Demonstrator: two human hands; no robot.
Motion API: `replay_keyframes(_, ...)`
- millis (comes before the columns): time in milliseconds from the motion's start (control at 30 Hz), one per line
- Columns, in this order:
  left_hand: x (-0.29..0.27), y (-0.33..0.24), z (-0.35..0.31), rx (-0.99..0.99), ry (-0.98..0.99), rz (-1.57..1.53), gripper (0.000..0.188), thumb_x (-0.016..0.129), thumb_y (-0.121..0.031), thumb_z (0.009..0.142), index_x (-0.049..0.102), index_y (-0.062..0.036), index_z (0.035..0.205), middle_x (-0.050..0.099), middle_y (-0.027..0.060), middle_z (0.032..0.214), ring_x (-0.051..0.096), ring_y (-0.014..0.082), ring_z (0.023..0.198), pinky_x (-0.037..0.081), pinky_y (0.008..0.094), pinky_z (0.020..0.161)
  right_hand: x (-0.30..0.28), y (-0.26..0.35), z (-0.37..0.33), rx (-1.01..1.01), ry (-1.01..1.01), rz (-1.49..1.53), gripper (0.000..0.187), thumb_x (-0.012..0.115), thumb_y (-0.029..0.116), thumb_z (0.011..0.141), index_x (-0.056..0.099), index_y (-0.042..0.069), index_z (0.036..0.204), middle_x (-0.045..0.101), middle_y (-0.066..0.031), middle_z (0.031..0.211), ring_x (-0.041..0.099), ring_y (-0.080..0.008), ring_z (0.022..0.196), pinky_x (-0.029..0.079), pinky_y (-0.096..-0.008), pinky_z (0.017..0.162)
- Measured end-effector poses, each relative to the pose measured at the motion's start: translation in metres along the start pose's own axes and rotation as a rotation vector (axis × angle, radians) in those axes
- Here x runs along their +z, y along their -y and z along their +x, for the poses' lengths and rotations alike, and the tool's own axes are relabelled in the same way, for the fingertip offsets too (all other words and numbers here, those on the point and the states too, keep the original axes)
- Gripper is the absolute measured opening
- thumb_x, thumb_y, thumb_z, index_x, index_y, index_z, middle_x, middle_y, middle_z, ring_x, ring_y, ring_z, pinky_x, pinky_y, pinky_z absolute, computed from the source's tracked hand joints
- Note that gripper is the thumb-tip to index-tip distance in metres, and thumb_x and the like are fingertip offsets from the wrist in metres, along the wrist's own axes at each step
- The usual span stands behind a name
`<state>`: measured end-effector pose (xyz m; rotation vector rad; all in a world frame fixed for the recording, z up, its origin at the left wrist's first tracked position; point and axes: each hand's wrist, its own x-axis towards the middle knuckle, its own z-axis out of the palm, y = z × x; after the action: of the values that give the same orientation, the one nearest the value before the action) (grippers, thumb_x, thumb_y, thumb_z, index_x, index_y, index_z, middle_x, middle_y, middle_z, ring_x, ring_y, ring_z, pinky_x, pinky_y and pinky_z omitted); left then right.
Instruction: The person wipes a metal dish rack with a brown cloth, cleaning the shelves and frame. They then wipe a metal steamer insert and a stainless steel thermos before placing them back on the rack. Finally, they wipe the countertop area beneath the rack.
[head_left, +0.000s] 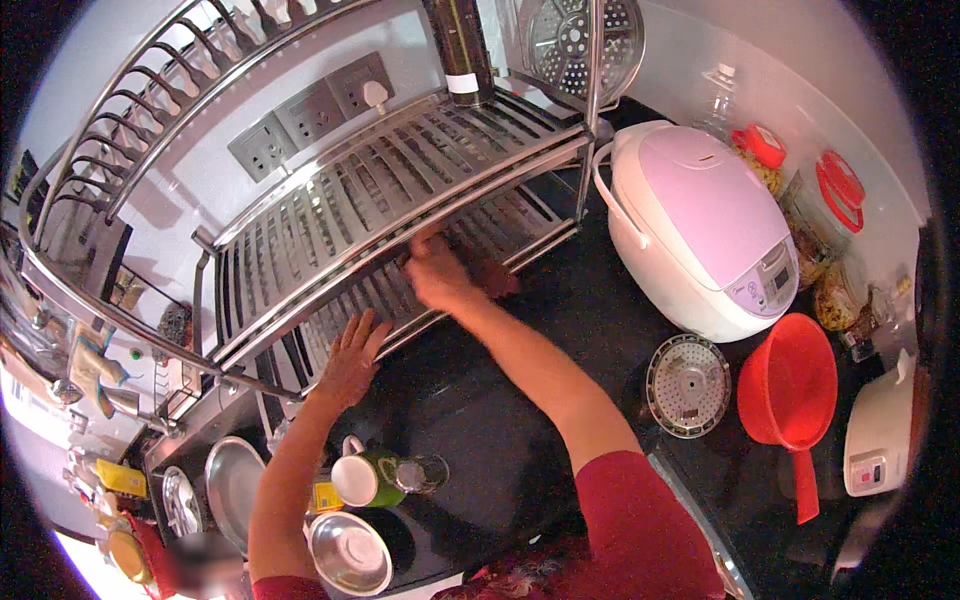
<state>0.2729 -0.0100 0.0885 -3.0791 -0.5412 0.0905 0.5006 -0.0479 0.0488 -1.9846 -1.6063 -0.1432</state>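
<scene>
My right hand point(440, 278) reaches between the two slatted shelves of a steel dish rack point(330, 240). Its fingers are curled round what looks like a dark red cloth point(494, 277), partly hidden in shadow by the hand, against the lower shelf point(385, 300). My left hand point(352, 352) lies on that shelf's front edge, fingers stretched out, with nothing in it.
A pink-and-white rice cooker point(690, 220) stands right of the rack. Nearby are a round perforated steel plate point(689, 386) and a red handled strainer point(790, 385). A green mug point(385, 478), a glass point(428, 474) and a steel bowl point(350, 553) sit near my left forearm.
</scene>
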Motion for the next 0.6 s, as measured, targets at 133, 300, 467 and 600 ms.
replay_keyframes(133, 0.011, 0.008, 0.006, 0.036, -0.012, -0.027, 0.072, 0.059, -0.006, 0.081, 0.022, -0.0199, 0.141, 0.015, 0.0156, 0.149, 0.018, 0.0392, 0.136, 0.027, 0.058, 0.104, 0.001, -0.005, -0.004, -0.297, 0.162, 0.196, 0.016, 0.058, 0.007, 0.074, 0.066, 0.007, 0.088, 0.053, -0.0122, 0.109, 0.049, -0.0285, 0.102, 0.04, -0.0381, 0.087)
replay_keyframes(300, 0.011, 0.01, 0.008, 0.048, -0.002, -0.046, 0.07, 0.057, -0.003, 0.08, 0.024, -0.02, 0.14, 0.011, 0.0157, 0.15, 0.016, 0.0399, 0.136, 0.026, 0.0591, 0.104, -0.03, -0.109, 0.027, 0.103, -0.59, 0.098, 0.018, 0.06, 0.018, 0.076, 0.067, 0.006, 0.088, 0.064, -0.0118, 0.087, 0.057, -0.0322, 0.087, 0.044, -0.0408, 0.078)
replay_keyframes(467, 0.001, 0.006, 0.007, 0.031, 0.087, -0.08, 0.072, 0.052, 0.002, 0.08, 0.022, -0.02, 0.141, 0.009, 0.0155, 0.15, 0.012, 0.0391, 0.138, 0.024, 0.0594, 0.105, -0.032, -0.157, 0.052, 0.591, -0.29, -0.194, 0.056, 0.059, 0.032, 0.081, 0.042, 0.006, 0.128, 0.044, -0.0207, 0.127, 0.046, -0.0309, 0.111, 0.042, -0.042, 0.089)
replay_keyframes(600, 0.002, 0.007, 0.005, 0.013, 0.122, -0.031, 0.074, 0.05, 0.003, 0.078, 0.02, -0.0194, 0.142, 0.008, 0.0154, 0.151, 0.01, 0.0387, 0.138, 0.024, 0.0582, 0.106, -0.009, -0.1, 0.081, 0.338, -0.103, -0.011, 0.069, 0.059, 0.039, 0.081, 0.032, 0.013, 0.139, 0.036, -0.0157, 0.139, 0.03, -0.0316, 0.131, 0.029, -0.0437, 0.105)
